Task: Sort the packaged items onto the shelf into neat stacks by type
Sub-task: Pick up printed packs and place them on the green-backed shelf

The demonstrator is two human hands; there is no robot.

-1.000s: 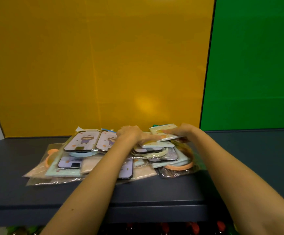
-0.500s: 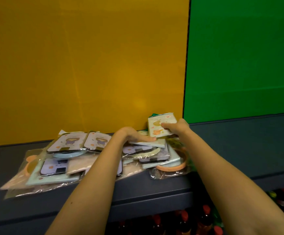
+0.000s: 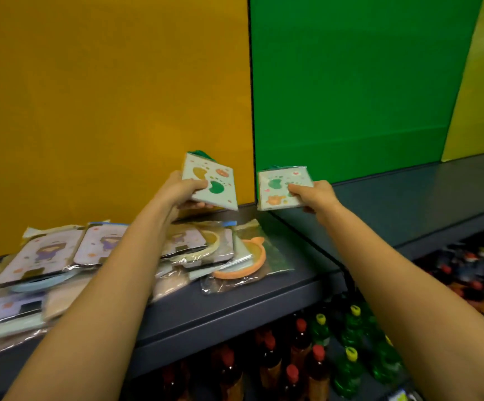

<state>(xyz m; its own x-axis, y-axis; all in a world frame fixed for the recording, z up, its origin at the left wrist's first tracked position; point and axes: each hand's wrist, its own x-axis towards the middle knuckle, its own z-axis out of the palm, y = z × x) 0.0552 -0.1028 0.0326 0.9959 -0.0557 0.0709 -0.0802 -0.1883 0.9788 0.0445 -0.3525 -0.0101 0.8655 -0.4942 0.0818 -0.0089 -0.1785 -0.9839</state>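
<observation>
Both paw-print packets have come up off the jumbled pile (image 3: 113, 256), the left hand (image 3: 181, 189) pinching one (image 3: 210, 182) and the right hand (image 3: 317, 195) pinching the other (image 3: 282, 188) over the shelf (image 3: 307, 273), probably starting a stack.

A heap of packaged items (image 3: 113, 261) lies on the shelf (image 3: 235, 302) in the lower left of the frame, overlapping one another, with a round-eared packet (image 3: 246, 256) at the heap's right end, nearest the shelf's front edge. Above the heap, near the frame's middle, the left hand (image 3: 181, 189) holds a flat packet (image 3: 210, 185) clear of the shelf, and just to its right the right hand (image 3: 317, 195) holds a second flat packet (image 3: 284, 188), the two apart. Bottles (image 3: 319, 354) stand below the shelf, along the lower right of the frame.
</observation>
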